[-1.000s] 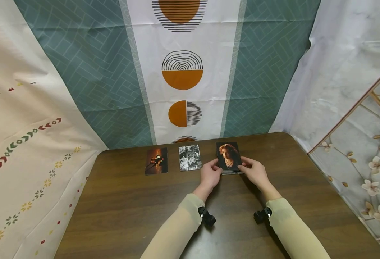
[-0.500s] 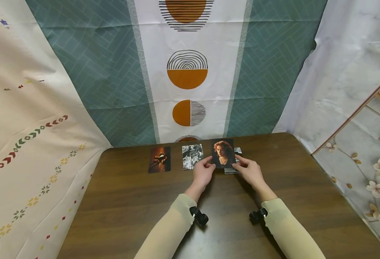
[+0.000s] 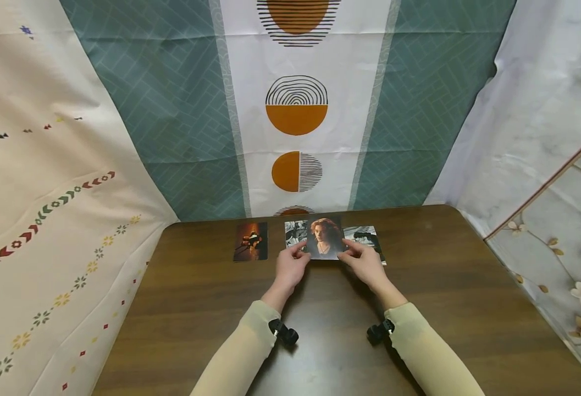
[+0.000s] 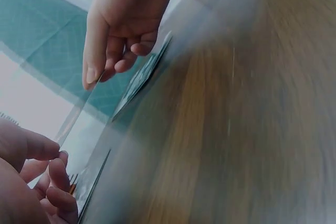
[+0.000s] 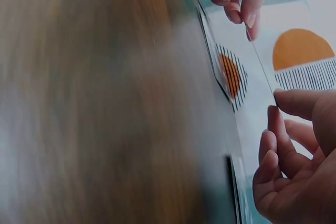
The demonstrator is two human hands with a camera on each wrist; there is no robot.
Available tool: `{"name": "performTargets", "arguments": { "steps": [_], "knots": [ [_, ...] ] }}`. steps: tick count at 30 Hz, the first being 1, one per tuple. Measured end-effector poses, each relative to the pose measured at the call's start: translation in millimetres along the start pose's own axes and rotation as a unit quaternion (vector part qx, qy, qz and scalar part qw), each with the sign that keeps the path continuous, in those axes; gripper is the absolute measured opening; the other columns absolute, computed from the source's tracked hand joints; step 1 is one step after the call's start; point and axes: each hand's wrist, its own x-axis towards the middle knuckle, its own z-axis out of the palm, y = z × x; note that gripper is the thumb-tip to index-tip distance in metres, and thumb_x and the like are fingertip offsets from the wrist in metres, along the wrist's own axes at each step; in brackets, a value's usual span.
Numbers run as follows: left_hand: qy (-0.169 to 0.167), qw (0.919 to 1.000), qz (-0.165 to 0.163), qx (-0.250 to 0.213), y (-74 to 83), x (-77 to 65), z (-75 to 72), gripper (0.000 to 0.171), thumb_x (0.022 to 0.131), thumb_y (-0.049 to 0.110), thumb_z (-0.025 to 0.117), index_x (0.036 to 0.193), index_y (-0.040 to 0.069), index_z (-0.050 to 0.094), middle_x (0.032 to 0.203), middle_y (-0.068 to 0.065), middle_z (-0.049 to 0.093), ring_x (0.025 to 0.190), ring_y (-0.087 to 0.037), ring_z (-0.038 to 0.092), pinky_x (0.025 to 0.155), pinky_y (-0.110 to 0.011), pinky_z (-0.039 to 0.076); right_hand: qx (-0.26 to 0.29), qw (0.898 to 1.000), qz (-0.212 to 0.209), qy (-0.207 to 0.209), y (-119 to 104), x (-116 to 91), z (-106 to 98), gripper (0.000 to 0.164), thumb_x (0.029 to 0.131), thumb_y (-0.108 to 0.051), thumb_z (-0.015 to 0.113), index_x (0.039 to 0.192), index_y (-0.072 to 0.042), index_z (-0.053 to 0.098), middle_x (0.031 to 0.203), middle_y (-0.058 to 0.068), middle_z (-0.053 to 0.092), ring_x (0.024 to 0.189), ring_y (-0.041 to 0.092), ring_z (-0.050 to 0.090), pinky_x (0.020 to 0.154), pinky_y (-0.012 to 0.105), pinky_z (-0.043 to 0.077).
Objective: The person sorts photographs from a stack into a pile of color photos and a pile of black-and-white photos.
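Observation:
A photo card (image 3: 325,237) showing a red-haired portrait is lifted off the table, seen edge-on in both wrist views. My left hand (image 3: 290,268) pinches its lower left edge between thumb and fingers. At the lower right edge, my right hand (image 3: 366,267) pinches it the same way. Behind the portrait card's left side, a black-and-white card (image 3: 294,231) lies partly hidden. To the right, other black-and-white cards (image 3: 369,234) lie partly covered by the portrait card and my right hand.
A dark orange-toned card (image 3: 250,242) lies at the left of the row, near the back edge of the brown wooden table (image 3: 211,319). A patterned curtain (image 3: 196,110) hangs right behind the table. Light fabric (image 3: 72,231) borders the left side.
Both hands have lifted the portrait card from the right-hand pile and moved it left, in front of the middle black-and-white card. The cards beneath it are now uncovered. The head view has shifted.

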Motion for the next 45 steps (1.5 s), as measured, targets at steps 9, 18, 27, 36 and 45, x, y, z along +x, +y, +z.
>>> {"name": "performTargets", "arguments": {
  "steps": [9,18,27,36,45],
  "knots": [
    [0.016,0.9996,0.017,0.012,-4.0,-2.2,-41.9,0.04,0.098,0.007,0.073,0.138,0.007,0.073,0.092,-0.003,0.068,0.078,-0.014,0.055,0.069,-0.028,0.045,0.03,0.999,-0.022,-0.013,-21,4,34,0.052,0.097,-0.017,0.08,0.145,-0.004,0.067,0.1,0.006,0.079,0.088,0.018,0.067,0.075,0.033,0.049],
    [0.038,0.9985,0.022,0.034,-10.5,-5.9,-85.1,0.04,0.098,0.008,0.076,0.137,0.003,0.072,0.096,-0.007,0.067,0.077,-0.016,0.054,0.065,-0.026,0.043,0.043,0.998,-0.035,-0.012,-42,10,76,0.049,0.093,-0.016,0.082,0.14,-0.008,0.072,0.097,0.001,0.078,0.089,0.015,0.069,0.079,0.032,0.05],
    [0.054,0.9965,0.017,0.062,-21.4,-11.8,-127.6,0.048,0.094,0.009,0.081,0.141,0.002,0.069,0.098,-0.007,0.063,0.07,-0.015,0.051,0.056,-0.025,0.041,0.056,0.996,-0.05,-0.054,-65,14,114,0.054,0.092,-0.014,0.084,0.143,-0.005,0.069,0.104,0.004,0.077,0.093,0.016,0.071,0.084,0.033,0.055],
    [0.068,0.9941,-0.001,0.084,-27.3,-17.8,-162.7,0.054,0.094,0.012,0.083,0.144,0.003,0.066,0.105,-0.01,0.063,0.078,-0.018,0.053,0.059,-0.025,0.041,0.034,0.993,-0.061,-0.091,-83,18,144,0.056,0.093,-0.018,0.084,0.146,-0.006,0.067,0.107,0.004,0.075,0.094,0.018,0.069,0.085,0.038,0.056],
    [0.074,0.9924,-0.009,0.098,-30.6,-21.5,-174.6,0.055,0.095,0.014,0.082,0.146,0.004,0.065,0.104,-0.008,0.062,0.075,-0.018,0.05,0.057,-0.024,0.038,0.029,0.992,-0.055,-0.107,-93,17,154,0.057,0.093,-0.018,0.085,0.146,-0.005,0.066,0.106,0.004,0.074,0.094,0.018,0.068,0.087,0.039,0.055]
  ]
}}
